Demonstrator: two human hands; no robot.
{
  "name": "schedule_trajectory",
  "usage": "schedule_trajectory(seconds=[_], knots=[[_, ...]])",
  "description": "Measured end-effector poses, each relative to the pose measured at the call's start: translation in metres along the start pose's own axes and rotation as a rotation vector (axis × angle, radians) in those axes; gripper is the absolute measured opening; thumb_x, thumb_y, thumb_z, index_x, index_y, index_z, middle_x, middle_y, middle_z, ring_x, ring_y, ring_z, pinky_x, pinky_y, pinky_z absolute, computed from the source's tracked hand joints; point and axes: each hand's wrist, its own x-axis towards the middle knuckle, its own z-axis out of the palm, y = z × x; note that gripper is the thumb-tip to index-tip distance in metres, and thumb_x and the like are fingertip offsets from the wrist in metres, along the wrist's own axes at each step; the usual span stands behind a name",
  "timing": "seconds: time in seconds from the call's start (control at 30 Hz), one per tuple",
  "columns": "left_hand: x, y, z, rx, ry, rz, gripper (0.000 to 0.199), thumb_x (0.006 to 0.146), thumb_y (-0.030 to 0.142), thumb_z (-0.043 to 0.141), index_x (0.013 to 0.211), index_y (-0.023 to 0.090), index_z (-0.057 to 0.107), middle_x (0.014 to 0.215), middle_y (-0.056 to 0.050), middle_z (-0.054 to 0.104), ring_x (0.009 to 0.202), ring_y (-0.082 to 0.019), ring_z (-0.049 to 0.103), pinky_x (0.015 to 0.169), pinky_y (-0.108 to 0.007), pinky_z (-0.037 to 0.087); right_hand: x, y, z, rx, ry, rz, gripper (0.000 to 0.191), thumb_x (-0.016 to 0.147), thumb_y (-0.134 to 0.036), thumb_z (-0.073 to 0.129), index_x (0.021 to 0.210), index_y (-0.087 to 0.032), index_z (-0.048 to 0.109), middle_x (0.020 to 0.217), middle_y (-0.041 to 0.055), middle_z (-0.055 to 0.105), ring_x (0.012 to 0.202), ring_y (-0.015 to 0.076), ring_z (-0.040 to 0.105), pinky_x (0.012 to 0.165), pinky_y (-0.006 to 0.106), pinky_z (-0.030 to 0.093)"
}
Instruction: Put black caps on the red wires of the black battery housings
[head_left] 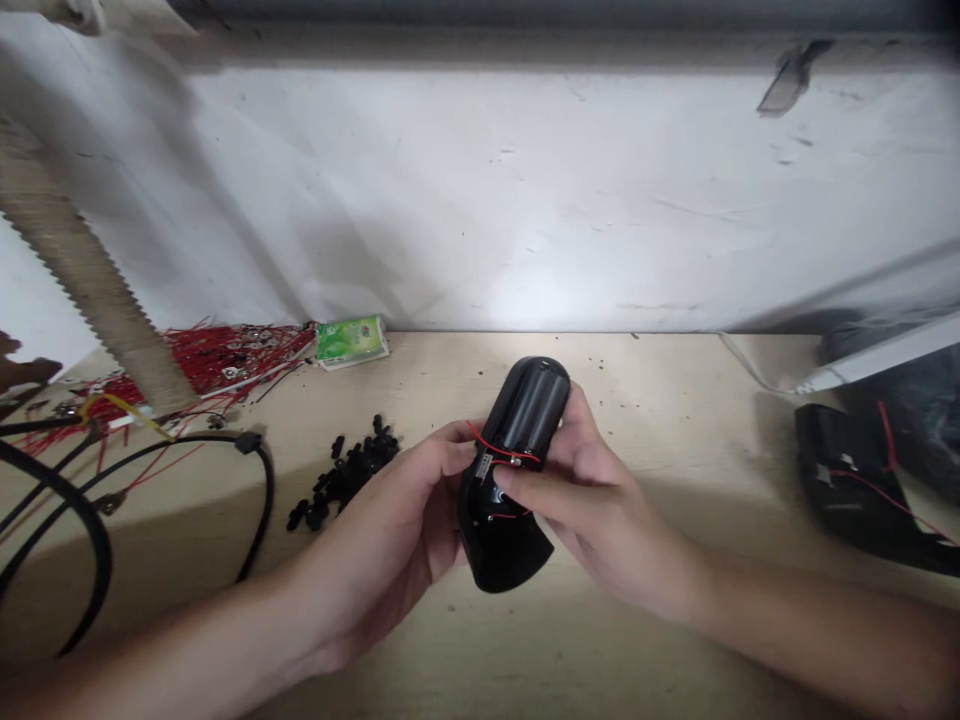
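Left hand (379,540) and right hand (589,510) grip a black plastic battery housing (504,545) above the wooden bench (622,390), fingers (525,488) closed around it; red wires (501,450) cross its face. Loose black plastic parts (345,475) lie left of the hands; a second black housing (855,490) lies well right.

The left hand (382,510) and right hand (577,500) grip a black plastic housing (517,420) with red wires (499,450).
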Motion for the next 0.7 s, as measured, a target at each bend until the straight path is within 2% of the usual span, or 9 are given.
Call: schedule_trajectory(seconds=[0.17, 0.27, 0.43, 0.57, 0.7], knots=[[0.0015, -0.0002, 0.0011, -0.022, -0.018, 0.02, 0.027, 0.096, 0.038, 0.066, 0.117, 0.022, 0.072, 0.099, -0.001, 0.069, 0.086, -0.016, 0.058, 0.075, -0.026, 0.051, -0.0005, -0.0006, -0.0015, 0.006, -0.013, 0.019, 0.046, 0.09, -0.023, 0.085, 0.117, -0.032, 0.05, 0.122, -0.0025, 0.076, 0.117, 0.02, 0.072, 0.098, 0.039, 0.057], [0.0021, 0.0005, 0.0019, -0.022, -0.037, 0.021, 0.026, 0.097, 0.038, 0.065, 0.116, 0.021, 0.073, 0.099, -0.003, 0.07, 0.088, -0.017, 0.059, 0.075, -0.027, 0.051, 0.0001, -0.0005, -0.0035, 0.025, -0.009, 0.028, 0.047, 0.089, -0.022, 0.086, 0.117, -0.032, 0.05, 0.119, -0.0028, 0.076, 0.116, 0.0195, 0.071, 0.099, 0.039, 0.055], [0.0016, 0.0002, 0.0013, -0.029, 0.013, -0.009, 0.026, 0.1, 0.044, 0.069, 0.109, 0.02, 0.074, 0.102, -0.004, 0.073, 0.094, -0.017, 0.062, 0.08, -0.025, 0.053, 0.0005, -0.0006, -0.0067, 0.032, 0.045, 0.048, 0.049, 0.083, -0.028, 0.092, 0.114, -0.03, 0.054, 0.109, -0.0036, 0.073, 0.106, 0.0181, 0.066, 0.091, 0.033, 0.051], [0.0026, -0.0003, -0.0029, -0.099, -0.007, -0.039, 0.03, 0.102, 0.042, 0.065, 0.105, 0.015, 0.077, 0.101, -0.008, 0.076, 0.088, -0.015, 0.065, 0.081, -0.022, 0.058, 0.0046, -0.0023, -0.005, 0.114, 0.128, 0.106, 0.047, 0.086, -0.04, 0.091, 0.112, -0.028, 0.054, 0.105, -0.0032, 0.07, 0.091, 0.0149, 0.062, 0.078, 0.03, 0.049], [0.0037, 0.0014, -0.0039, -0.129, -0.004, -0.053, 0.033, 0.106, 0.04, 0.058, 0.111, 0.014, 0.078, 0.101, -0.01, 0.078, 0.086, -0.016, 0.071, 0.082, -0.022, 0.062, 0.0075, -0.0032, -0.0044, 0.097, 0.162, 0.107, 0.051, 0.084, -0.042, 0.092, 0.114, -0.027, 0.054, 0.106, -0.0014, 0.067, 0.093, 0.0163, 0.062, 0.078, 0.03, 0.051]])
